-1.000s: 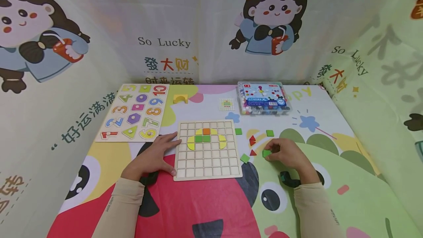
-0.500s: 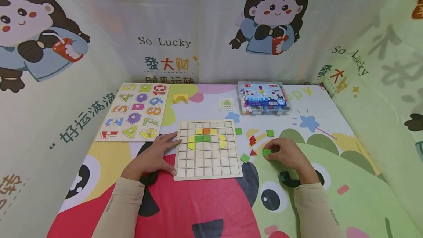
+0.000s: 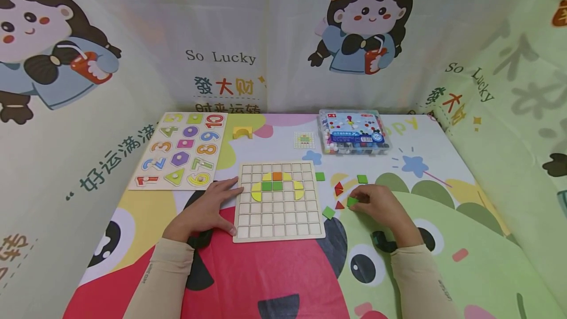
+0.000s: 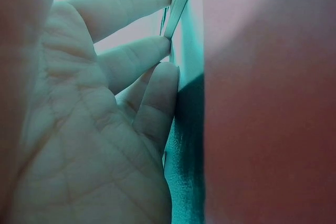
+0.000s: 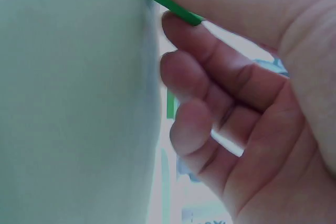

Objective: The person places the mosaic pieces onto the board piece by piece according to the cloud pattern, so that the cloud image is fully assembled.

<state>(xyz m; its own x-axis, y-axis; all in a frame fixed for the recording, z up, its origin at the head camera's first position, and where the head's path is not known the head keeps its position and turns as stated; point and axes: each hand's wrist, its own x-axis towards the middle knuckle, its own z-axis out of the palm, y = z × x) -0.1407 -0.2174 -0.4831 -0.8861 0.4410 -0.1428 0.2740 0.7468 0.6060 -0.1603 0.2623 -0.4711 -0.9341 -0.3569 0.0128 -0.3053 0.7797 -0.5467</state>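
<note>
A square wooden grid board (image 3: 279, 219) lies on the printed tablecloth, with yellow quarter-round pieces (image 3: 256, 192), an orange square (image 3: 277, 176) and two green squares (image 3: 272, 186) in its upper cells. My left hand (image 3: 205, 209) rests at the board's left side, fingers spread and fairly straight, fingertips and thumb touching the edge. To the right of the board, my right hand (image 3: 381, 205) pinches a green square tile (image 3: 352, 201) between thumb and index finger. In the right wrist view that tile (image 5: 176, 8) shows as a thin green slab, the other fingers loosely bent.
Loose green squares (image 3: 329, 212) and red triangles (image 3: 339, 205) lie between board and right hand. A number puzzle board (image 3: 179, 151) stands back left, near a yellow arch block (image 3: 242, 133). Behind are a small pattern card (image 3: 304, 140) and a clear plastic box (image 3: 354, 132).
My right hand has shifted slightly left with the green tile pinched in it. The left hand and the board have stayed where they were.
</note>
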